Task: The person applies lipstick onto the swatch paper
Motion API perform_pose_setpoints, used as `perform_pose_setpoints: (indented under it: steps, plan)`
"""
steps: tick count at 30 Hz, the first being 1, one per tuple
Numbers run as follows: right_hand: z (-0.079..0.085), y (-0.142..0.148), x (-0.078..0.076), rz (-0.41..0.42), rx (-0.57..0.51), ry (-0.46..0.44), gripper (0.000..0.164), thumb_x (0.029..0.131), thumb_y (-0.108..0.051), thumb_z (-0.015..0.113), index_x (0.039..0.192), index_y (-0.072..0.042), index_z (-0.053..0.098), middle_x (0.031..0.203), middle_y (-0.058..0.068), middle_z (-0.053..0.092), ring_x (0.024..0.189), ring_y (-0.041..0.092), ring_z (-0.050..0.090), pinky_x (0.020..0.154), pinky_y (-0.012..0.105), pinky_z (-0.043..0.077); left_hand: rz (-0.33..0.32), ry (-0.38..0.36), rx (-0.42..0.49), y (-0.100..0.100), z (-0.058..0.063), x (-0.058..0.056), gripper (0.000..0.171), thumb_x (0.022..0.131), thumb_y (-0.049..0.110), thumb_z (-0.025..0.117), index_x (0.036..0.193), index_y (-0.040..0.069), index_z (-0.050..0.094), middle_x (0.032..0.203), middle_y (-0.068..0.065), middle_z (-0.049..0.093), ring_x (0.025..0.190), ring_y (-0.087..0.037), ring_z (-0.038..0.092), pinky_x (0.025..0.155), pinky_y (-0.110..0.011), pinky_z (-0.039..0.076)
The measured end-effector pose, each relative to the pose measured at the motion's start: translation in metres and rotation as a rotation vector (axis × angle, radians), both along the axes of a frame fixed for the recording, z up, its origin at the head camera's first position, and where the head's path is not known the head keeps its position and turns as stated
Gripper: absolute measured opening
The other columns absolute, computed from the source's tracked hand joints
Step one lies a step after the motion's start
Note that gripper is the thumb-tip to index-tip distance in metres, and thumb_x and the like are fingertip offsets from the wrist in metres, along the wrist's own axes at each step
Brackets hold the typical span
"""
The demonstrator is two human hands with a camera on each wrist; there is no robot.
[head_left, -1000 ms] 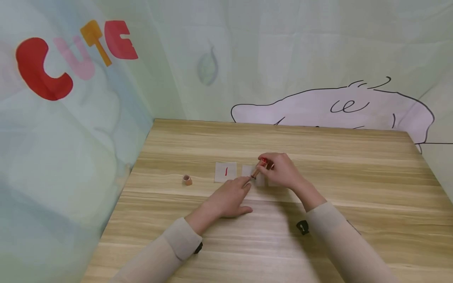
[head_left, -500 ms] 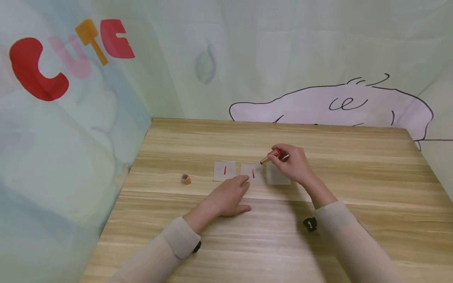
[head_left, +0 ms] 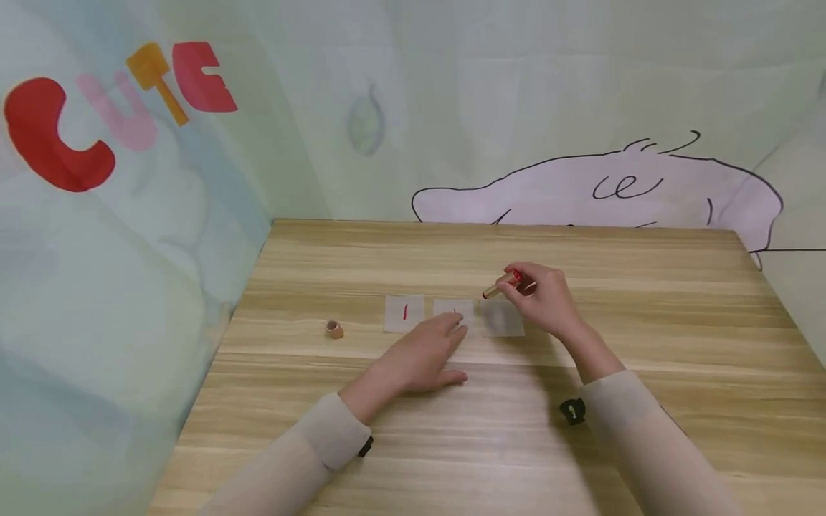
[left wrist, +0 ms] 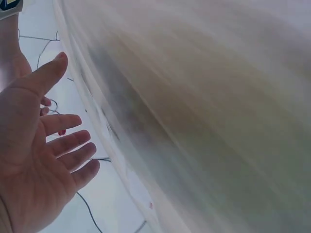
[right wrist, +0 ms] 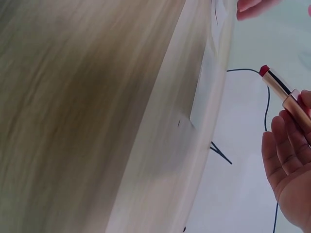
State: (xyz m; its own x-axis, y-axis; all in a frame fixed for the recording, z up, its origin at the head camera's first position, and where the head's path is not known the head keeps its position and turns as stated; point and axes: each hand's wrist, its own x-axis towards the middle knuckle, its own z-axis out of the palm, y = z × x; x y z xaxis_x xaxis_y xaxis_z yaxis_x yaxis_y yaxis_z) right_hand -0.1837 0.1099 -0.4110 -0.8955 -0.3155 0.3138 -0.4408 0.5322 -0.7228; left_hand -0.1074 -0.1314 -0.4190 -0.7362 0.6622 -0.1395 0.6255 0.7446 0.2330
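My right hand (head_left: pixel 545 297) pinches a lipstick (head_left: pixel 495 288) with a gold tube. Its red tip (right wrist: pixel 264 70) is bare and clear of the table in the right wrist view. Below it lies the right-hand paper square (head_left: pixel 510 326), with a shadow on it and no visible mark. My left hand (head_left: pixel 422 355) stretches its fingers over the middle paper square (head_left: pixel 442 307), hiding part of a red stroke there. In the left wrist view the left fingers (left wrist: pixel 73 143) are spread and hold nothing. The left paper square (head_left: pixel 395 319) carries one red stroke.
The lipstick cap (head_left: pixel 334 330) stands left of the papers on the wooden table (head_left: pixel 310 401). A small black object (head_left: pixel 572 411) shows by the right sleeve. A printed curtain (head_left: pixel 310 143) hangs behind the table's far edge.
My right hand has lifted the lipstick off the middle paper and moved right, over the right-hand one. A red stroke appeared on the middle paper. My left hand has shifted slightly right.
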Motion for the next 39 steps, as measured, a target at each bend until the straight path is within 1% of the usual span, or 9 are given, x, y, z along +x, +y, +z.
perform_pose_setpoints:
  steps: [6, 12, 17, 22, 27, 33, 39]
  plan:
    - [-0.002, 0.011, 0.000, -0.020, 0.017, 0.006, 0.023, 0.090, -0.009, 0.077, 0.107, 0.006, 0.071, 0.086, 0.011, 0.072, 0.072, 0.023, 0.069, 0.066, 0.038, 0.060, -0.038, 0.020, -0.019, 0.020, 0.000, -0.005, 0.079, 0.093, 0.051, 0.069, 0.148, -0.002, 0.047, 0.156, -0.019, 0.040, 0.145, -0.031, 0.037, 0.120, -0.039, 0.027]
    - [-0.004, 0.021, -0.001, -0.028, 0.008, 0.016, 0.023, 0.089, -0.007, 0.078, 0.106, 0.007, 0.071, 0.084, 0.011, 0.072, 0.072, 0.024, 0.069, 0.065, 0.039, 0.060, -0.055, 0.022, -0.052, 0.032, -0.001, -0.008, 0.079, 0.094, 0.052, 0.068, 0.147, -0.001, 0.048, 0.156, -0.018, 0.040, 0.146, -0.029, 0.036, 0.120, -0.038, 0.028]
    - [-0.004, 0.028, 0.000, -0.025, 0.005, 0.002, 0.024, 0.090, -0.007, 0.077, 0.107, 0.008, 0.071, 0.084, 0.011, 0.072, 0.073, 0.024, 0.069, 0.066, 0.038, 0.060, -0.070, 0.020, -0.066, 0.039, -0.002, -0.009, 0.079, 0.094, 0.053, 0.067, 0.147, -0.002, 0.048, 0.156, -0.018, 0.039, 0.146, -0.029, 0.036, 0.120, -0.038, 0.028]
    - [-0.005, 0.034, -0.001, -0.028, 0.015, 0.009, 0.024, 0.089, -0.006, 0.078, 0.107, 0.008, 0.071, 0.085, 0.012, 0.072, 0.072, 0.024, 0.069, 0.066, 0.038, 0.060, -0.081, 0.015, -0.070, 0.047, -0.003, -0.011, 0.077, 0.095, 0.052, 0.066, 0.147, -0.002, 0.048, 0.156, -0.018, 0.039, 0.145, -0.029, 0.037, 0.120, -0.036, 0.028]
    - [-0.009, 0.036, -0.002, -0.022, 0.020, 0.019, 0.023, 0.088, -0.006, 0.078, 0.106, 0.008, 0.071, 0.084, 0.012, 0.072, 0.072, 0.023, 0.068, 0.066, 0.036, 0.060, -0.093, 0.031, -0.082, 0.052, -0.006, -0.012, 0.077, 0.094, 0.053, 0.067, 0.145, -0.003, 0.050, 0.154, -0.018, 0.041, 0.143, -0.030, 0.041, 0.119, -0.036, 0.030]
    - [-0.010, 0.039, -0.001, -0.020, 0.021, 0.043, 0.023, 0.087, -0.005, 0.078, 0.105, 0.008, 0.071, 0.083, 0.011, 0.072, 0.071, 0.022, 0.068, 0.065, 0.036, 0.060, -0.099, 0.045, -0.103, 0.057, -0.010, -0.012, 0.075, 0.093, 0.055, 0.068, 0.137, -0.005, 0.056, 0.149, -0.018, 0.047, 0.137, -0.029, 0.047, 0.117, -0.035, 0.034]
    - [-0.011, 0.044, 0.000, -0.031, 0.034, 0.039, 0.023, 0.087, -0.006, 0.078, 0.105, 0.008, 0.071, 0.084, 0.011, 0.072, 0.072, 0.022, 0.068, 0.065, 0.037, 0.060, -0.095, 0.035, -0.123, 0.061, -0.010, -0.012, 0.077, 0.093, 0.055, 0.067, 0.139, -0.005, 0.055, 0.151, -0.019, 0.045, 0.139, -0.030, 0.045, 0.118, -0.035, 0.031]
